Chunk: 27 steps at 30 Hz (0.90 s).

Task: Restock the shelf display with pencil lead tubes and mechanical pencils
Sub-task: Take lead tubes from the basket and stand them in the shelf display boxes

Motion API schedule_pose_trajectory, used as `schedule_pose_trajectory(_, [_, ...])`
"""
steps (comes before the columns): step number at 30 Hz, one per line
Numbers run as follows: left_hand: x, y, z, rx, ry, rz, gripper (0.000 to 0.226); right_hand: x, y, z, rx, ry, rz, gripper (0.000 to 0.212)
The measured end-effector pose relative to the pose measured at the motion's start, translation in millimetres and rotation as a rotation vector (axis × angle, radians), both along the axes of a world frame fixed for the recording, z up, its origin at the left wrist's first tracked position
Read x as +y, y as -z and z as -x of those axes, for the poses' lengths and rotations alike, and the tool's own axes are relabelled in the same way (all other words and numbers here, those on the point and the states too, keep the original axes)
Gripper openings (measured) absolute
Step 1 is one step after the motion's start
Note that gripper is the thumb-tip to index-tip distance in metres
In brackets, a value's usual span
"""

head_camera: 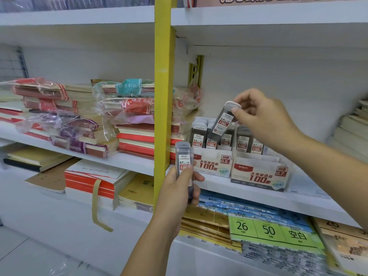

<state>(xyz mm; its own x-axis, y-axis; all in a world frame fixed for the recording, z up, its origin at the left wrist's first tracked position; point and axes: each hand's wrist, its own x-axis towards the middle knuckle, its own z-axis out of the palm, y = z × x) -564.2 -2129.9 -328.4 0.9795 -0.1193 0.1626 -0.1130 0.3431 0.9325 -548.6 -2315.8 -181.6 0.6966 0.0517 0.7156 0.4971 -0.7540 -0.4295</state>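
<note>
The restock is under way with neither tube in hand placed yet, and only the lead half of the job shows. The right hand (262,116) reaches in over the shelf (249,193), its fingers (244,97) pinching the white cap of a 0.5 tube (223,122). That tube hangs tilted, its lower end just above the standing tubes (199,134) in the HB 0.5 box (211,165) and apart from them as far as I can tell. This box looks well stocked, with rows of caps running back on its left side. I judge the tube is about to be dropped into a gap near the box's right end. The left hand (175,194) waits lower down, in front of the yellow upright (163,96). It is wrapped around the bottom half of a 0.7 tube (184,164), held upright with the label facing the camera. That one belongs in the HB 0.7 box (258,175) just beside the first. Only two tubes (249,143) show at its front left, and the right forearm hides whatever stands further along. So the 0.7 box seems to need the most filling. No mechanical pencils appear anywhere in view, nor any place set out for them, so that part looks wholly ahead. Stacked notebooks (79,120) fill the neighbouring bay and play no part.
</note>
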Motion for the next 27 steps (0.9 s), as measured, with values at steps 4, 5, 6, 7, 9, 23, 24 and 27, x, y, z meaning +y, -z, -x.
schedule_pose_trajectory(4, [9,-1,0,-0.019,0.021,0.004,0.016,9,5,-25,0.046,0.104,0.168,0.008])
schedule_pose_trajectory(5, [11,-1,0,-0.029,0.026,0.000,0.016,9,6,-30,0.067,0.117,0.194,0.011])
schedule_pose_trajectory(6, [13,-2,0,-0.038,0.030,-0.006,0.016,9,8,-34,0.094,0.120,0.213,0.014])
schedule_pose_trajectory(7, [15,-1,-1,-0.046,0.032,-0.012,0.015,10,10,-36,0.129,0.114,0.223,0.017])
schedule_pose_trajectory(9, [18,-1,-1,-0.058,0.031,-0.020,0.015,12,14,-40,0.191,0.095,0.255,0.019])
schedule_pose_trajectory(23, [16,-6,7,-0.099,0.085,-0.059,0.024,25,35,3,0.115,-0.017,0.206,0.016])
schedule_pose_trajectory(24, [15,-7,8,-0.107,0.096,-0.068,0.024,29,36,10,0.195,-0.102,0.119,0.013])
schedule_pose_trajectory(27, [11,-7,11,-0.122,0.130,-0.093,0.022,34,40,23,0.379,-0.230,-0.018,0.018])
